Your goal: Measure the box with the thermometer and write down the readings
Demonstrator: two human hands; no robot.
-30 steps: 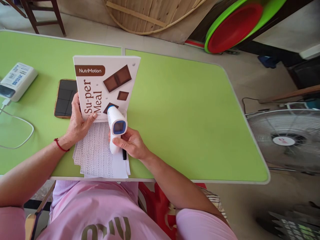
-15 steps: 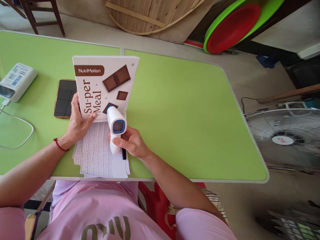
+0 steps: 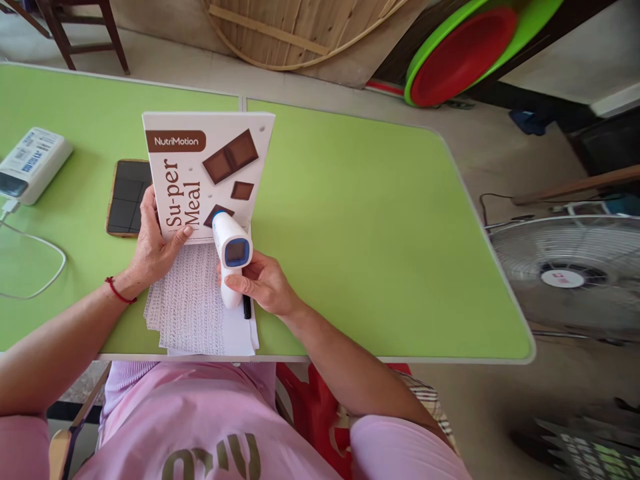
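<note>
My left hand (image 3: 159, 230) grips the lower left edge of a white and brown NutriMotion box (image 3: 225, 143), thumb on its front, the box tilted up. In my right hand (image 3: 263, 283) is a white infrared thermometer (image 3: 231, 250) with a blue-rimmed screen. Its front end points at the lower right of the box; I cannot tell whether they touch. Below both hands lie sheets of handwritten paper (image 3: 193, 313) at the table's near edge. A black pen (image 3: 247, 307) rests on them, partly hidden by my right hand.
On the green table (image 3: 375, 247), a dark phone (image 3: 125, 200) lies left of the box. Farther left is a white power bank (image 3: 37, 163) with a white cable (image 3: 57, 250). A fan (image 3: 567, 277) stands beyond the table's right end.
The view has shifted very slightly. Both hands keep the same hold on the box and the thermometer.
</note>
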